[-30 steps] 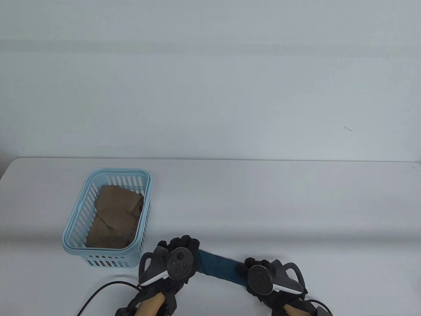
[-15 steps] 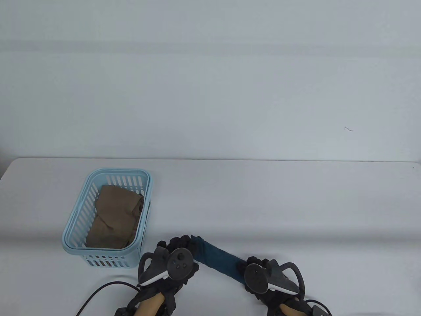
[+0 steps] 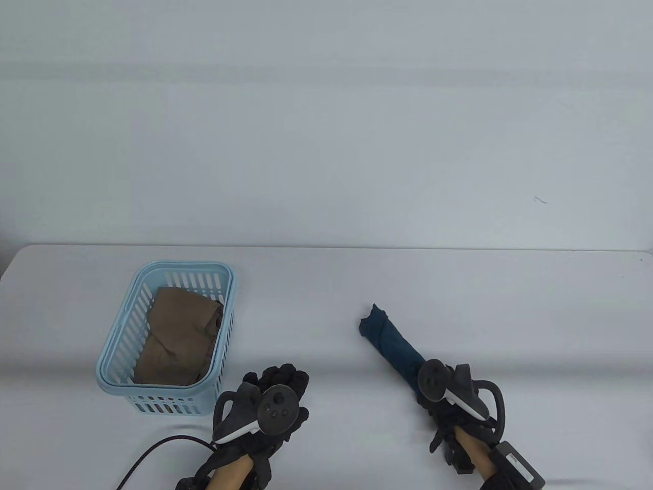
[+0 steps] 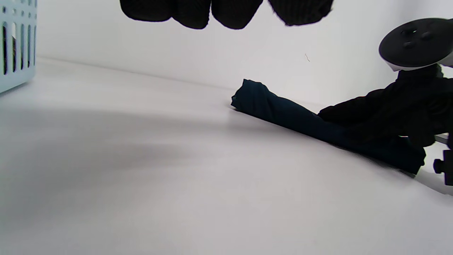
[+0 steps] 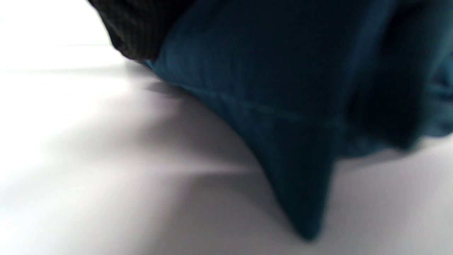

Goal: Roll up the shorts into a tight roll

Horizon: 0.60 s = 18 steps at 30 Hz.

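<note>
The dark teal shorts (image 3: 390, 344) are rolled into a long tight roll on the white table. It lies diagonally, far end up and left. My right hand (image 3: 438, 395) grips its near end. The left wrist view shows the roll (image 4: 283, 111) resting on the table with the right hand (image 4: 389, 113) over its end. The right wrist view shows the teal cloth (image 5: 283, 88) very close. My left hand (image 3: 273, 395) rests near the front edge, holding nothing; its fingertips (image 4: 226, 10) hang free above the table.
A light blue slotted basket (image 3: 115, 347) stands at the left with a folded brown garment (image 3: 178, 339) inside. A black cable (image 3: 153, 454) runs along the front edge by my left arm. The table's far edge meets a white wall.
My left hand let go of the roll's left end. My right hand swung the roll round and moved it right and away, so it now points up-left.
</note>
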{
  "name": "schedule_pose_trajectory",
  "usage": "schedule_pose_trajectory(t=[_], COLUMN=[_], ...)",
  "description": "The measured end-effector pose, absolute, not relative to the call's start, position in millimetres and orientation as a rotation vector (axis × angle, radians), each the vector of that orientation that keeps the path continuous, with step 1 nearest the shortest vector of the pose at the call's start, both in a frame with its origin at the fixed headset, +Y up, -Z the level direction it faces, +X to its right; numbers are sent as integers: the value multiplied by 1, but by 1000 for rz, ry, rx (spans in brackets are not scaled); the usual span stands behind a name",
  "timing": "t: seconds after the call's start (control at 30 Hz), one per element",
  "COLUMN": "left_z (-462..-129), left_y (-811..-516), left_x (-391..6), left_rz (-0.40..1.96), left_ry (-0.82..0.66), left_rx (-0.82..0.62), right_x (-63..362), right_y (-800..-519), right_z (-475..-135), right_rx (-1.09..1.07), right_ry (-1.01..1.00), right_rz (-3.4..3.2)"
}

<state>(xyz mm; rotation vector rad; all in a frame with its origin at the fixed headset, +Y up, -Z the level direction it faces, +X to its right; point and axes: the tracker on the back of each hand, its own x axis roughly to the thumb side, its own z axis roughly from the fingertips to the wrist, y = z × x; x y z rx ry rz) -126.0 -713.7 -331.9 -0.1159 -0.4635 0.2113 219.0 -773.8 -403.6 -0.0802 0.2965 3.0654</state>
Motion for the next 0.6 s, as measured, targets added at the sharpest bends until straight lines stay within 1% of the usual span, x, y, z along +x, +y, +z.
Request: schedule_pose_trajectory(t=[0.2,0.4,0.6], left_z=[-332,-332,-332], left_y=[-717,-717,-718], left_x=[-124,-124,-124], left_rz=[205,205,202], left_ry=[-466,-462,-464], left_rx=[-138,-144,-155], right_x=[258,297,323], right_y=[-775,-774,-775], right_z=[-418,-424,-424], right_rx=[-340,-556,-686], right_ry=[285,271,253], right_rz=[3033,3001,2966])
